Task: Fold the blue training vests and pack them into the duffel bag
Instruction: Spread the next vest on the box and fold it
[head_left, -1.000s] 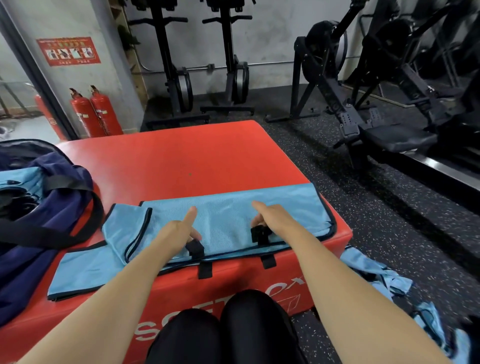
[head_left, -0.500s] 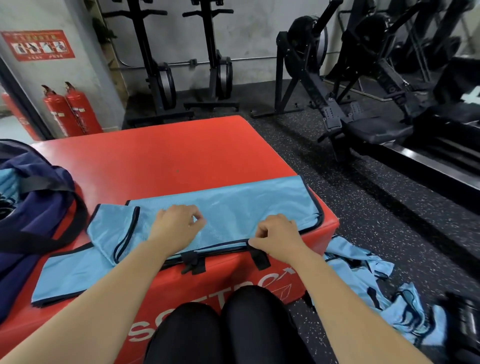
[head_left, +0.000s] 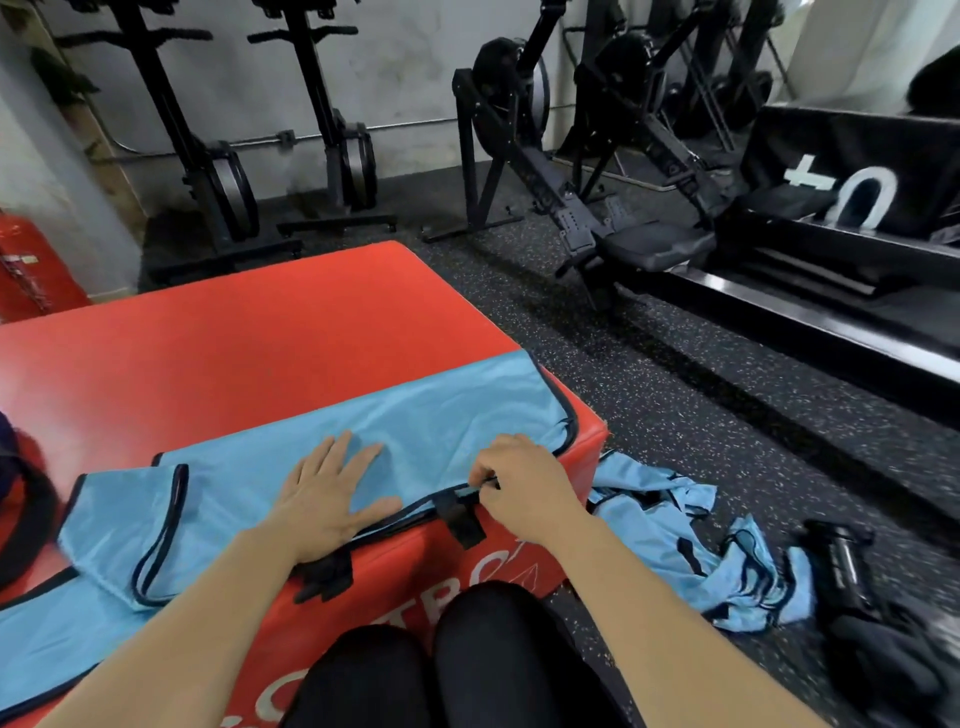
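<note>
In a gym, we are looking down at a blue training vest (head_left: 431, 415) that is lying spread across the near edge of a red padded box (head_left: 260, 348). Its right end is reaching the box's right corner.

The left hand (head_left: 332, 493) is lying flat on the vest with fingers straight and spread, pressing the cloth down and gripping nothing. The right hand (head_left: 524, 488), just beside it, is curling its fingers and pinching the vest's dark-trimmed near hem, right above a black strap tab (head_left: 462, 519) that is hanging over the box's front face. A second black tab (head_left: 324, 574) is dangling below the left wrist.

More blue cloth with dark trim (head_left: 124, 525) is running off toward the lower left (whether it is part of the same vest, we cannot tell).

At the far left edge we are seeing only a dark sliver of the duffel bag (head_left: 23, 525), sitting on the box, well apart from both hands. A heap of blue vests (head_left: 670, 540) is lying crumpled on the speckled black floor (head_left: 675, 374) to the right of the box, with a black object (head_left: 841, 561) beside it. The person's black-clad knees (head_left: 415, 670) are touching the box front. Black rowing machines (head_left: 545, 171) are standing along the wall behind.
</note>
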